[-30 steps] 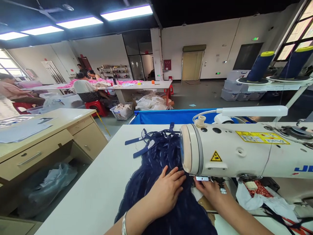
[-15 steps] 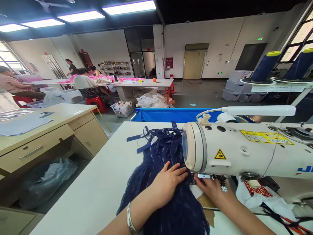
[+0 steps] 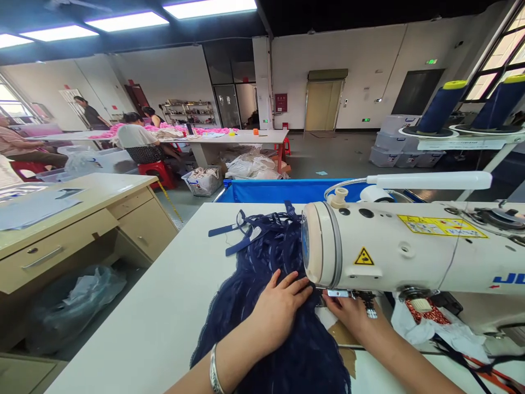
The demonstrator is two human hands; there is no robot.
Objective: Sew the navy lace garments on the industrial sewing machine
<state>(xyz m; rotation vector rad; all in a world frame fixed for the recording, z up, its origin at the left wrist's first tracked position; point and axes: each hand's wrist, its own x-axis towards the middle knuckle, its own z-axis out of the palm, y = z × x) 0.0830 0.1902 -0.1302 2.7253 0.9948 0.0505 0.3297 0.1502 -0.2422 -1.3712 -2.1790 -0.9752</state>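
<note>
Where it lies heaped on the white table (image 3: pixel 164 306), the navy lace fabric (image 3: pixel 262 257) runs under both hands. Left hand (image 3: pixel 279 314) flat on it, fingers spread, grasping nothing. Right hand (image 3: pixel 350 317) just beside, at the needle; whether it grips cannot be told. Sewing machine (image 3: pixel 410 251) head directly above; blue bin (image 3: pixel 279 192) beyond.

Fabric (image 3: pixel 270 273) on table (image 3: pixel 172 306), left of sewing machine (image 3: pixel 410 251); bin (image 3: pixel 283 192) behind.
</note>
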